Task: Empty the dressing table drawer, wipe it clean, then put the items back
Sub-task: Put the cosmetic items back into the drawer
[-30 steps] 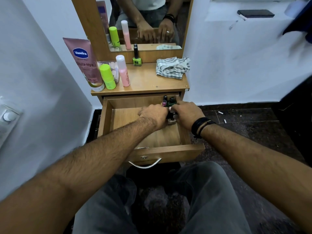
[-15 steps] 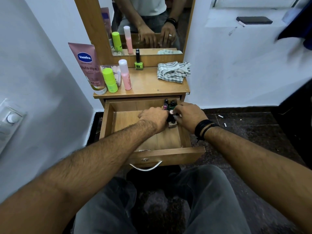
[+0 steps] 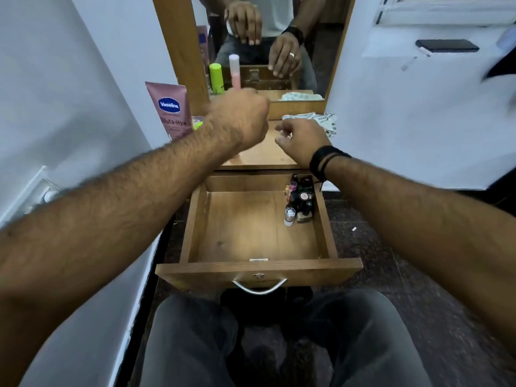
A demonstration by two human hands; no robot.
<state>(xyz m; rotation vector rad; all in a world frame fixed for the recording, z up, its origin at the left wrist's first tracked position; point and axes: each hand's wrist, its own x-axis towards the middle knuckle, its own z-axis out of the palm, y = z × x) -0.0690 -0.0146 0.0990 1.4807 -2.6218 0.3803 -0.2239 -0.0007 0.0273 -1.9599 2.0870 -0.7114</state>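
Drawer [image 3: 251, 236] is pulled fully out below the tabletop [image 3: 259, 155]. A cluster of small bottles [image 3: 298, 201] is stood upright in its back right corner; the remaining floor is bare wood.

Both hands are raised over the tabletop. The left hand [image 3: 240, 118] is blurred, its fingers curled, reaching toward the items at the back left: Vaseline tube [image 3: 171, 110], green bottle [image 3: 198, 124] and pink bottle, the last mostly hidden behind the hand. Whether anything is held in the left grip cannot be told. The right hand [image 3: 303, 139] is loosely curled and holds nothing, just beside the folded cloth [image 3: 321, 120].

Judged step: items are being returned to the drawer. One tall item should be gripped low on its body, lifted clear of its neighbours, and set down in the open left part so the standing bottles are not knocked over.
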